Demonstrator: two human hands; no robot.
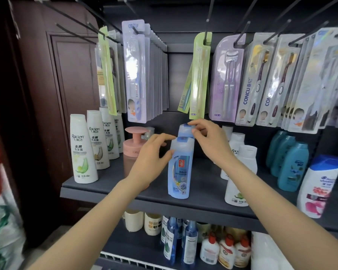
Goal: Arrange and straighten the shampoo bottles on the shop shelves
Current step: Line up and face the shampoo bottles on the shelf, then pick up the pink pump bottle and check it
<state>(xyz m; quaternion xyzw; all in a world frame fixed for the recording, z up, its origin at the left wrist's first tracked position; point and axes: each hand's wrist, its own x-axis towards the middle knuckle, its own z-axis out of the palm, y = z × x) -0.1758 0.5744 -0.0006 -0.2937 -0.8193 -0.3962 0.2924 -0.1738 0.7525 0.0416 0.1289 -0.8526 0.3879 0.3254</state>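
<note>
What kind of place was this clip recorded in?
Most likely a small shop's toiletries aisle: packaged toothbrushes hang on peg hooks, rows of white shampoo bottles line the dark shelf, and both hands straighten a blue shampoo bottle.

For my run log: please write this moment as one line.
left hand: grips front blue bottle | right hand: pinches rear blue bottle | step: aligning

- "Raclen" with Chinese characters "去屑" printed on the front white shampoo bottle (83, 151); same brand on the white bottle behind it (96, 141).
- "CONCU" vertical on a hanging toothbrush pack (250, 82).
- "Rac…" partly legible on a right-side white bottle (235, 151).
- Blue bottle (180, 168) label: unreadable.
</note>
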